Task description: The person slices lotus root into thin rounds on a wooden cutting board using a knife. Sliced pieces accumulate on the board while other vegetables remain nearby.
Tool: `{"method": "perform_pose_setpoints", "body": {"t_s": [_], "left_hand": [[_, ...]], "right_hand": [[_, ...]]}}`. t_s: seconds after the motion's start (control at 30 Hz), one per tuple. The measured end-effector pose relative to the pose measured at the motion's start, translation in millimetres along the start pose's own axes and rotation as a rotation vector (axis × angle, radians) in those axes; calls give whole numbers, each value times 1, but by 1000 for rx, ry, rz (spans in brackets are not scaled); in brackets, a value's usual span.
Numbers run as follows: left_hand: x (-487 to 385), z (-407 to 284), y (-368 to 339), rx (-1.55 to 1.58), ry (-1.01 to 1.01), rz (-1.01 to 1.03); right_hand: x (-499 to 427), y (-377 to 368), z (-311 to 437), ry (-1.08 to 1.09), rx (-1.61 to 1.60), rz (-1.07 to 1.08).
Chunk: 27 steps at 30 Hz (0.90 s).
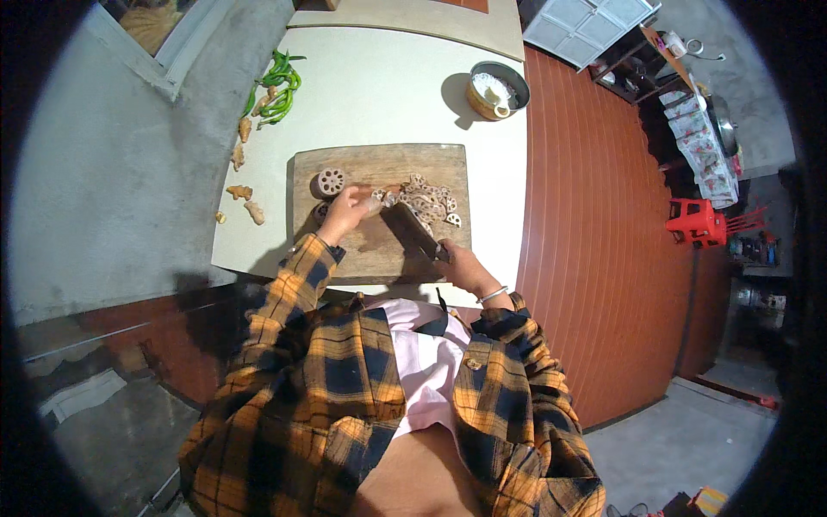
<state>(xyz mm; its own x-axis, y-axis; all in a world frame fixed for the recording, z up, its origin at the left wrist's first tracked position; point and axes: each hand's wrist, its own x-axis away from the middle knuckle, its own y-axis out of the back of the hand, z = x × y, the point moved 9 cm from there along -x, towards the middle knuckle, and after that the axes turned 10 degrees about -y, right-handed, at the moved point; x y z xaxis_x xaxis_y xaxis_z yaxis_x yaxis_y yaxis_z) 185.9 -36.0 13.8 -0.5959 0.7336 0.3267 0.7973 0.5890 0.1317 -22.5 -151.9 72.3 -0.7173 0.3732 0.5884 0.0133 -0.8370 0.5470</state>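
Observation:
On a wooden cutting board point(362, 258) my right hand point(466, 266) grips the dark handle of a kitchen knife point(417, 231), its blade pointing up and to the left. My left hand point(349, 210) reaches in from the left, its fingertips, slightly blurred, pinching a small piece of lotus root point(388, 199) by the blade's tip. Sliced lotus root point(426, 199) lies in a loose pile right of the blade. A thick cut section of lotus root point(331, 182) rests above my left hand. Another section point(321, 211) is partly hidden behind that hand.
Green peppers point(282, 90) and several pieces of ginger point(254, 212) lie along the left edge of the white table point(381, 84). A round pot point(491, 103) with pale contents stands at the upper right. Farther right are a red plastic stool point(696, 221) and a white cabinet point(588, 29).

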Motion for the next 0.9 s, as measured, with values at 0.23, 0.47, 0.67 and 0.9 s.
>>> {"method": "perform_pose_setpoints", "body": {"t_s": [0.23, 0.47, 0.67, 0.9], "left_hand": [[38, 5, 4, -276, -123, -102], [45, 8, 7, -437, -91, -206], [40, 16, 3, -431, -129, -282], [37, 11, -3, -382, -200, -320]], "right_hand": [[1, 0, 29, 250, 88, -232], [1, -17, 21, -4, -149, -23], [8, -35, 33, -89, -309, 101], [11, -40, 40, -69, -310, 98]]}}
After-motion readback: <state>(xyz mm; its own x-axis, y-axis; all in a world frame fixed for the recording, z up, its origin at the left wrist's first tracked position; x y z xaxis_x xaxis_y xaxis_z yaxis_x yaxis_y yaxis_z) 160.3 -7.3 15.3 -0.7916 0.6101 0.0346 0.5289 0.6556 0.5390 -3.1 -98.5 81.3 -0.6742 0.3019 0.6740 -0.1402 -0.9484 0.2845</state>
